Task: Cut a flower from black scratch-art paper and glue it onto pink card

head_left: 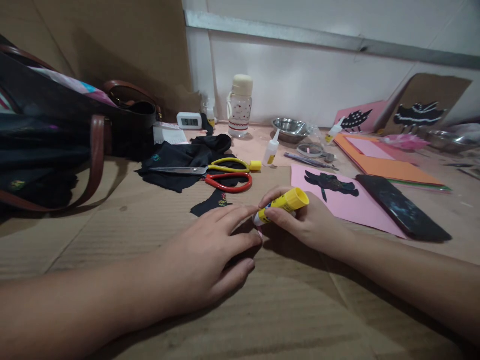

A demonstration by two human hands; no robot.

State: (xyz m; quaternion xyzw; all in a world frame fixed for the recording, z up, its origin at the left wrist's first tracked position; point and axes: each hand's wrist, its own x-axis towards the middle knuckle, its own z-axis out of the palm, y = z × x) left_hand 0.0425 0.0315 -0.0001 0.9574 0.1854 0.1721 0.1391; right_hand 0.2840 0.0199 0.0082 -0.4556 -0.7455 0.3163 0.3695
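Holding glue stick, pink edge apparently beneath

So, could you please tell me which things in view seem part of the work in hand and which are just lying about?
Likely in use:
glue stick, in the right hand
yellow cap
scissors
black fabric
pink sheet with a black shape

Probably just lying about:
bag
digital clock
lidded bottle

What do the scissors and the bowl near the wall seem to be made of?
The scissors look to have silvery metal blades, judging by their glint, and glossy red and yellow handles, perhaps plastic-coated. The bowl seems to be polished metal, likely stainless steel, given its bright, mirror-like highlights.
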